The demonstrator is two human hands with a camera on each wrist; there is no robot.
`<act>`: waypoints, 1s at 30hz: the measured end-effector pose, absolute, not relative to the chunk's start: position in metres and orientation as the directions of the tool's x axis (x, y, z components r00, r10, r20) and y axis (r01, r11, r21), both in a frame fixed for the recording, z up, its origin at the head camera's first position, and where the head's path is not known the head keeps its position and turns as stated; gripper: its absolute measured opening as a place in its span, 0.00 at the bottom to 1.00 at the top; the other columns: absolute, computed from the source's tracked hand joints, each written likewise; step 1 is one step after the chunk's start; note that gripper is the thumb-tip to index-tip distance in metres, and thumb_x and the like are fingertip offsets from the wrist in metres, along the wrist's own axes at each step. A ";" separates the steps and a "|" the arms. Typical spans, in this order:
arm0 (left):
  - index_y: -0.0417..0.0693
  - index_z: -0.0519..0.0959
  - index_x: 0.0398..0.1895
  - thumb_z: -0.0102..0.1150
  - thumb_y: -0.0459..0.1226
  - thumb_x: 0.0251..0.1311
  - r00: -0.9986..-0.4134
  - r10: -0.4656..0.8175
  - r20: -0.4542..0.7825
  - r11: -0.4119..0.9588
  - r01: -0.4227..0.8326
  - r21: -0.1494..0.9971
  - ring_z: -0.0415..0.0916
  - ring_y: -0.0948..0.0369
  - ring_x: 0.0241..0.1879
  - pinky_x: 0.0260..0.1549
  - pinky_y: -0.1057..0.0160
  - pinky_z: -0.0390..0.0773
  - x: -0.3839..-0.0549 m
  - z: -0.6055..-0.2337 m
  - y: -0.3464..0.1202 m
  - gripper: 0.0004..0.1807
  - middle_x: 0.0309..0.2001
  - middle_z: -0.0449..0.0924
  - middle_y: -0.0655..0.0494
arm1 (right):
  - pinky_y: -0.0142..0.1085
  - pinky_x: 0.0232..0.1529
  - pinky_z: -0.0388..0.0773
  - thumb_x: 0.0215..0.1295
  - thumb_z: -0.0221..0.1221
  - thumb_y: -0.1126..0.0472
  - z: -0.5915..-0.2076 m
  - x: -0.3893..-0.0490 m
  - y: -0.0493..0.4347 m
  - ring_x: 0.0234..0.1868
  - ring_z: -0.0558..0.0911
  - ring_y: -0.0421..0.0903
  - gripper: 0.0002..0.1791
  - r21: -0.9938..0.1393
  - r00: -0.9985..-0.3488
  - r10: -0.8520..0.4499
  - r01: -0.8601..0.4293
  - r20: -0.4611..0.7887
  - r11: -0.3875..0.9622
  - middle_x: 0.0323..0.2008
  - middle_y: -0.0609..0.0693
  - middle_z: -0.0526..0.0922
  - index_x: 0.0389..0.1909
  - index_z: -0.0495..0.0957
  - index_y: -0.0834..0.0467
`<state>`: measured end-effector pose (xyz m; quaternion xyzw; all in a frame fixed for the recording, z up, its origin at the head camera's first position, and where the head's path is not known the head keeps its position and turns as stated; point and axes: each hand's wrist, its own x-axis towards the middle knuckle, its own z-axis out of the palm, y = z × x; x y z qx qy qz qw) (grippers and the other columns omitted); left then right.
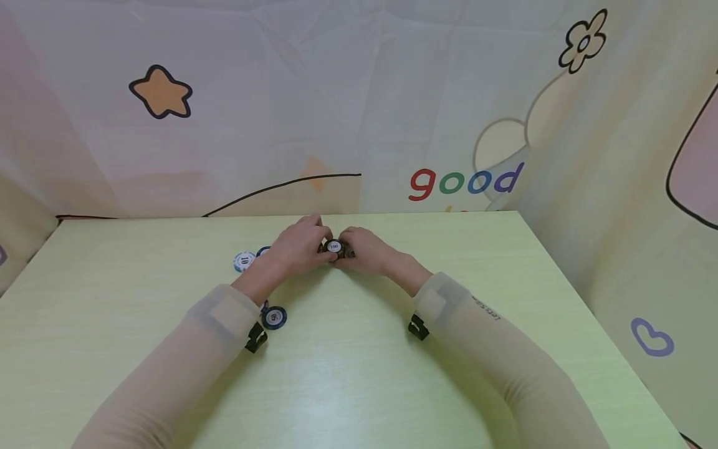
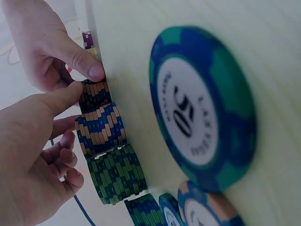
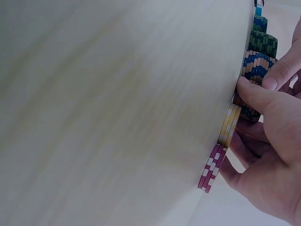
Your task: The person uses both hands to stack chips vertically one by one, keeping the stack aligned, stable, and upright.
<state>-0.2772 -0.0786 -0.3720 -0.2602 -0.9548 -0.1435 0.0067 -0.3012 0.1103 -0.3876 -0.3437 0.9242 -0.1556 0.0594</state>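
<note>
Both hands meet at a short stack of dark poker chips with orange-brown edge marks (image 2: 95, 95), whose top chip reads 100 in the head view. My left hand (image 1: 301, 244) holds the stack from the left, its thumb on the near side and its other fingers bent behind. From the right, my right hand (image 1: 367, 249) grips the same stack, thumb in front and fingers at the back. Touching or close beside it on the left stands a taller blue-and-orange chip stack (image 2: 101, 131), then a green stack (image 2: 117, 174). Yellow chips (image 3: 229, 125) and purple chips (image 3: 211, 168) stand to the right.
A blue-green 50 chip (image 1: 274, 318) lies nearer on the table (image 1: 348, 374), with another partly under the left forearm. A white-and-blue 10 chip (image 1: 244, 261) lies left of the left hand. A printed curtain (image 1: 314, 93) hangs behind the table's far edge.
</note>
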 end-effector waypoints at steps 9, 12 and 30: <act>0.41 0.80 0.62 0.73 0.48 0.60 -0.884 0.464 0.059 0.845 0.461 0.269 0.65 0.47 0.60 0.58 0.40 0.60 -0.274 -0.363 -0.100 0.31 0.55 0.73 0.46 | 0.42 0.59 0.73 0.68 0.69 0.56 -0.388 -0.303 0.110 0.52 0.78 0.52 0.21 -0.314 -0.756 -0.654 -0.613 -0.033 0.725 0.50 0.58 0.81 0.52 0.78 0.67; 0.42 0.81 0.61 0.74 0.49 0.59 -0.888 0.458 0.040 0.853 0.451 0.261 0.66 0.47 0.60 0.59 0.38 0.58 -0.273 -0.360 -0.107 0.30 0.55 0.76 0.46 | 0.42 0.59 0.73 0.68 0.69 0.56 -0.388 -0.303 0.110 0.52 0.78 0.51 0.21 -0.312 -0.756 -0.654 -0.614 -0.032 0.725 0.49 0.57 0.81 0.52 0.78 0.67; 0.42 0.81 0.61 0.73 0.50 0.61 -0.891 0.452 0.037 0.857 0.446 0.259 0.69 0.46 0.59 0.55 0.40 0.59 -0.273 -0.363 -0.109 0.30 0.54 0.79 0.47 | 0.43 0.60 0.73 0.68 0.69 0.56 -0.390 -0.303 0.109 0.52 0.78 0.52 0.21 -0.309 -0.759 -0.650 -0.610 -0.039 0.730 0.50 0.58 0.81 0.52 0.78 0.68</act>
